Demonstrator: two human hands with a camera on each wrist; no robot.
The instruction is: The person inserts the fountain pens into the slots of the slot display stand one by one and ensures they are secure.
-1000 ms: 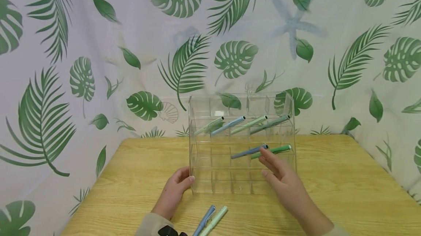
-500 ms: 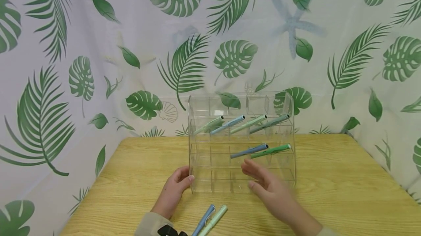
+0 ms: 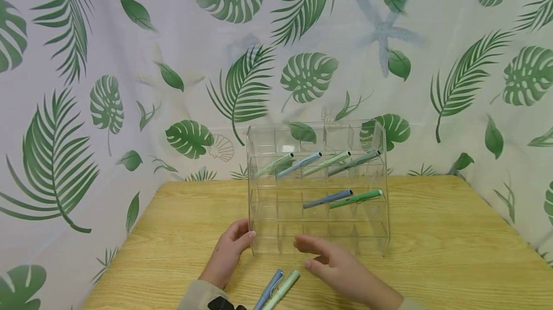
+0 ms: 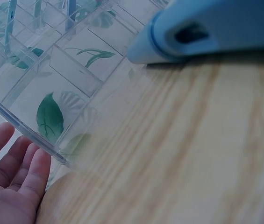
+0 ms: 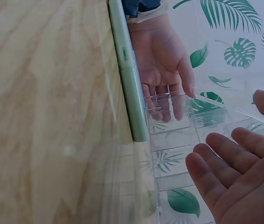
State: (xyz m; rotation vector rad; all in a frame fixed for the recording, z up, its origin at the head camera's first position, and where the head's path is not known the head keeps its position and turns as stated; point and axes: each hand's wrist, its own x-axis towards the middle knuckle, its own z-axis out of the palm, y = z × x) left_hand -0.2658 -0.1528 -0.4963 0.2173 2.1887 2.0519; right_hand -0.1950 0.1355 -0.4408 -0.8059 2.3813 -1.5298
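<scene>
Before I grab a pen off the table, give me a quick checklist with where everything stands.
1. Rack steadied: ok, left hand holds its left side.
2. Right hand free: ok, it holds nothing.
3. Right hand at a pen: not ok, it is apart from both table pens.
4. Table pens in view: ok, blue pen and light green pen lie side by side.
5. Those two not touching: cannot tell, their near ends reach the frame's edge.

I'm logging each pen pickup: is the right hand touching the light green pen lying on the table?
Apart. The right wrist view shows a plain gap between the right hand and the light green pen, with the clear rack visible between them.
</scene>
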